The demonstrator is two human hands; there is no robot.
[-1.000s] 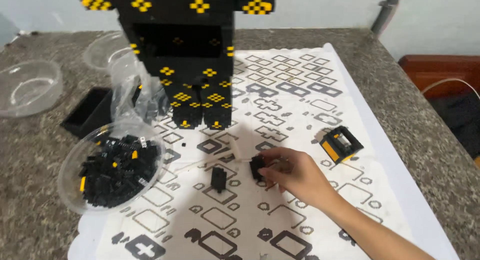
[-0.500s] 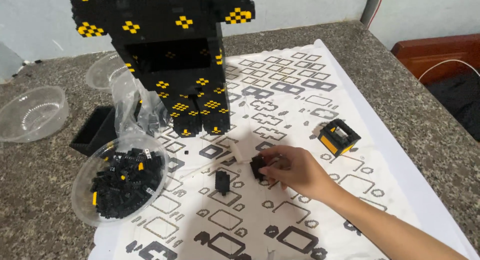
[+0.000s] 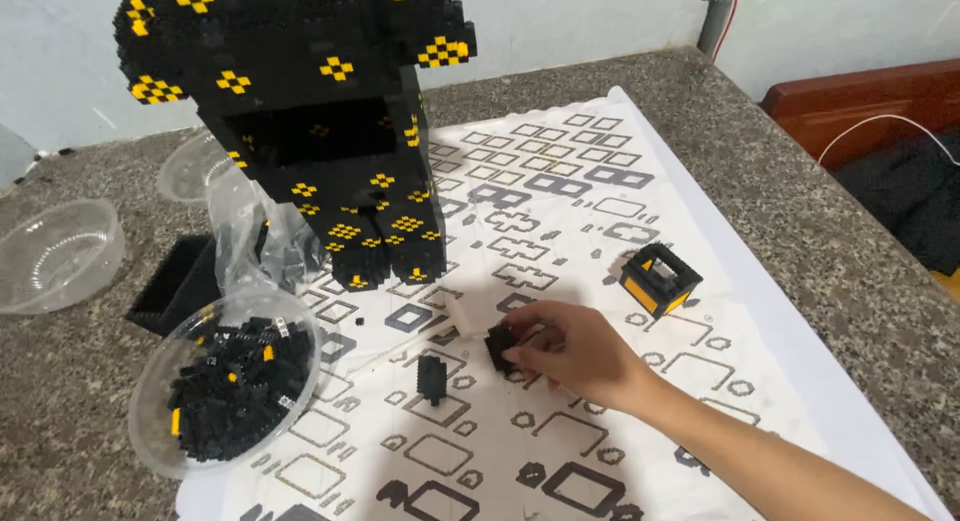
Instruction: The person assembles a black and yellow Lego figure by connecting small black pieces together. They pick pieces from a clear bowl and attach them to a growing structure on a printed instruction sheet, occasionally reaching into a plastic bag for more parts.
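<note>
Right hand: the right hand [image 3: 580, 356] rests on the patterned white sheet [image 3: 560, 211], fingers curled narrow and pinching a small black brick cluster [image 3: 499, 347] at their tips.
Left hand: out of view; its state cannot be told.
Cluster position: the cluster sits at the leftward end of the hand, touching the fingertips, low on the sheet and well in front of the tall model.
Nearest loose piece: a small upright black brick stack [image 3: 432, 378] stands just to the left of the cluster and slightly nearer the camera, apart from the hand.
Model: the big black-and-yellow brick figure [image 3: 320, 131] rises beyond and to the left, its feet on the sheet.
Supply: the clear bowl of black bricks [image 3: 235, 386] lies farther left, past the stack.
Other side: a black-and-yellow open brick box [image 3: 660, 279] sits to the right, beyond the hand, not touching it.
Table: speckled stone table [image 3: 800, 201] under everything.
</note>
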